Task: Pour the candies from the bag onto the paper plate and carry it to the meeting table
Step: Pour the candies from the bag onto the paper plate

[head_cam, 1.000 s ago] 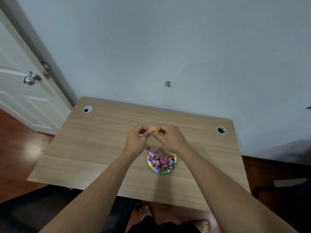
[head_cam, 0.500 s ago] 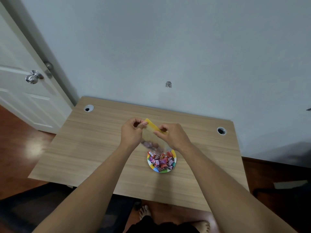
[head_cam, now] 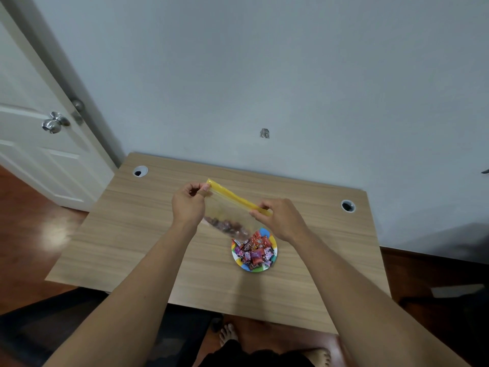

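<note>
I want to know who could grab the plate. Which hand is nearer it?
Right. The right hand hovers just above the plate; the left hand is farther off, up-left.

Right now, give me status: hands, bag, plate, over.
Left hand and right hand each pinch an end of the bag at its yellow zip strip. Some candies left inside. Paper plate heaped with candies on the desk. Nothing in the way.

The left hand (head_cam: 188, 205) and the right hand (head_cam: 280, 221) have been drawn well apart; a second ago they were almost touching. The yellow strip (head_cam: 238, 198) of the bag (head_cam: 232, 215), then only a small tip between the fingers, is now stretched out along its length, and the left hand has been shifted leftward.
</note>
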`<state>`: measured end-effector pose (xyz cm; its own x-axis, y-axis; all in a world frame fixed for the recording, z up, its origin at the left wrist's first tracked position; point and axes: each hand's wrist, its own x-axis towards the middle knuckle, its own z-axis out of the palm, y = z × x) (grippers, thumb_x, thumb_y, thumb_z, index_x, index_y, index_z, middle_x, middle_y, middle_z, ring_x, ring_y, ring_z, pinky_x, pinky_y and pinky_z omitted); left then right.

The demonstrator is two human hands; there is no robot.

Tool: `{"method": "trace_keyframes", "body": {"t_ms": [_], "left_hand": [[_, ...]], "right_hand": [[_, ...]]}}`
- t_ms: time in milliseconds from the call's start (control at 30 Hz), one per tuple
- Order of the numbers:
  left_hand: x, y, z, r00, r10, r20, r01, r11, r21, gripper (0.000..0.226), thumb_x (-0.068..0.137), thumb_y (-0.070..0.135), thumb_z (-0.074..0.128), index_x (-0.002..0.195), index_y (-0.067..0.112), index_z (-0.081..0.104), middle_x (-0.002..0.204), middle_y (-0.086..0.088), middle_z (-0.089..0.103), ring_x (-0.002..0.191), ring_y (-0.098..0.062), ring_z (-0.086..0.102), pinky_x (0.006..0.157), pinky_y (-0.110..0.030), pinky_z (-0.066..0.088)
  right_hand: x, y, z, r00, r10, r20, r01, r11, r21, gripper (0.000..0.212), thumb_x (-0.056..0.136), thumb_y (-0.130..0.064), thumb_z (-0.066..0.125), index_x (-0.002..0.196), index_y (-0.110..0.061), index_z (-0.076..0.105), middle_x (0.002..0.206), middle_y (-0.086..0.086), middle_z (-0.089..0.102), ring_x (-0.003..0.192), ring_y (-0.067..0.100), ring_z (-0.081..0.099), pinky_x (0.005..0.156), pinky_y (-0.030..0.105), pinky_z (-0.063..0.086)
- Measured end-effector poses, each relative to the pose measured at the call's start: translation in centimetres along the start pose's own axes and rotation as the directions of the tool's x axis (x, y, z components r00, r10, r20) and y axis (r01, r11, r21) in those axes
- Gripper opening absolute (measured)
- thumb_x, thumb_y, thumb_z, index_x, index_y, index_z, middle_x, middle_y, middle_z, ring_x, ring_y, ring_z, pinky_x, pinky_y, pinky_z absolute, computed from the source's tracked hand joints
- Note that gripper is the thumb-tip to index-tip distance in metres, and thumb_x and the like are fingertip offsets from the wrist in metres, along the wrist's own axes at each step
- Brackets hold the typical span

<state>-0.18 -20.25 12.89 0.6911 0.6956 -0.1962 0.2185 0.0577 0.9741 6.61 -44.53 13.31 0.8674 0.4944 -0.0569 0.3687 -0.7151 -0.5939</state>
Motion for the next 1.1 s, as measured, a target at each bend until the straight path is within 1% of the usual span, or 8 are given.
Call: {"method": "trace_keyframes", "body": {"t_ms": [100, 267, 433, 533, 733, 900, 1033, 1100], "left_hand": [[0.3, -0.4, -0.7, 1.0, -0.025, -0.012, 0.025, 0.999, -0.029, 0.009, 0.098, 0.019, 0.075, 0.091, 0.014, 0.076, 0.083, 0.003, 0.074, 0.078, -0.01, 0.066, 0.077, -0.025, 0.051], [0.1, -0.7, -1.0, 0.998, -0.047, -0.039, 0.046, 0.999, -0.028, 0.009, 0.1, 0.016, 0.073, 0.099, 0.008, 0.077, 0.083, 0.003, 0.073, 0.076, -0.005, 0.064, 0.071, -0.016, 0.048], [0.5, -0.9, -1.7, 0.996, -0.075, -0.044, 0.073, 0.997, -0.038, 0.011, 0.1, 0.018, 0.072, 0.099, 0.008, 0.077, 0.096, -0.008, 0.077, 0.087, -0.014, 0.067, 0.073, -0.017, 0.047], [0.6, -0.9, -1.9, 0.996, -0.081, -0.048, 0.079, 0.996, -0.046, 0.01, 0.1, 0.017, 0.072, 0.096, 0.01, 0.076, 0.091, -0.006, 0.077, 0.084, -0.013, 0.066, 0.074, -0.018, 0.048], [0.7, -1.4, -2.4, 0.993, -0.103, -0.053, 0.1, 0.993, -0.057, 0.013, 0.1, 0.015, 0.072, 0.102, 0.003, 0.076, 0.086, -0.004, 0.074, 0.079, -0.011, 0.066, 0.076, -0.021, 0.049], [0.6, -1.4, -2.6, 0.99, -0.132, -0.046, 0.129, 0.99, -0.062, 0.017, 0.101, 0.017, 0.072, 0.084, 0.014, 0.072, 0.082, 0.002, 0.073, 0.078, -0.009, 0.063, 0.076, -0.018, 0.048], [0.4, -1.9, -3.1, 0.987, -0.157, 0.027, 0.158, 0.987, -0.035, 0.023, 0.103, 0.024, 0.07, 0.099, 0.003, 0.076, 0.095, -0.007, 0.076, 0.087, -0.015, 0.067, 0.08, -0.023, 0.048], [0.3, -2.2, -3.7, 0.985, -0.155, 0.072, 0.155, 0.988, 0.002, 0.02, 0.104, 0.028, 0.068, 0.096, 0.011, 0.075, 0.095, -0.004, 0.075, 0.087, -0.013, 0.066, 0.084, -0.029, 0.049]], "right_hand": [[-0.3, 0.4, 0.1, 1.0, 0.011, 0.01, -0.011, 1.0, -0.001, 0.033, 0.094, -0.059, 0.073, 0.089, -0.026, 0.08, 0.08, -0.006, 0.076, 0.066, 0.012, 0.062, 0.065, 0.04, 0.054], [-0.6, 0.7, 0.2, 1.0, 0.005, 0.009, -0.005, 1.0, -0.015, 0.036, 0.09, -0.063, 0.069, 0.085, -0.029, 0.077, 0.081, -0.007, 0.077, 0.072, 0.013, 0.067, 0.069, 0.044, 0.059], [-0.7, 0.5, -0.4, 1.0, -0.001, 0.015, 0.002, 1.0, -0.031, 0.029, 0.095, -0.056, 0.073, 0.088, -0.029, 0.079, 0.09, -0.011, 0.079, 0.08, 0.011, 0.069, 0.076, 0.042, 0.06], [-0.9, 0.4, -0.6, 0.999, -0.023, 0.023, 0.024, 0.999, -0.031, 0.027, 0.096, -0.054, 0.073, 0.092, -0.029, 0.081, 0.096, -0.012, 0.081, 0.089, 0.011, 0.073, 0.081, 0.041, 0.06], [-0.8, 0.1, -0.7, 0.998, -0.052, 0.037, 0.055, 0.995, -0.081, 0.032, 0.098, -0.054, 0.071, 0.097, -0.024, 0.083, 0.097, -0.01, 0.082, 0.09, 0.011, 0.073, 0.083, 0.043, 0.061], [-0.4, 0.2, -0.3, 0.997, -0.057, 0.052, 0.063, 0.991, -0.119, 0.037, 0.099, -0.058, 0.068, 0.096, -0.023, 0.081, 0.094, -0.009, 0.08, 0.087, 0.013, 0.072, 0.08, 0.045, 0.061], [-0.2, 0.1, -0.2, 0.995, -0.085, 0.049, 0.091, 0.985, -0.144, 0.033, 0.102, -0.054, 0.065, 0.096, -0.023, 0.076, 0.092, -0.009, 0.077, 0.087, 0.014, 0.069, 0.08, 0.046, 0.061], [-0.1, 0.3, -0.2, 0.993, -0.109, 0.039, 0.113, 0.984, -0.138, 0.03, 0.103, -0.051, 0.063, 0.096, -0.024, 0.072, 0.093, -0.011, 0.074, 0.089, 0.014, 0.068, 0.08, 0.045, 0.06]]}}
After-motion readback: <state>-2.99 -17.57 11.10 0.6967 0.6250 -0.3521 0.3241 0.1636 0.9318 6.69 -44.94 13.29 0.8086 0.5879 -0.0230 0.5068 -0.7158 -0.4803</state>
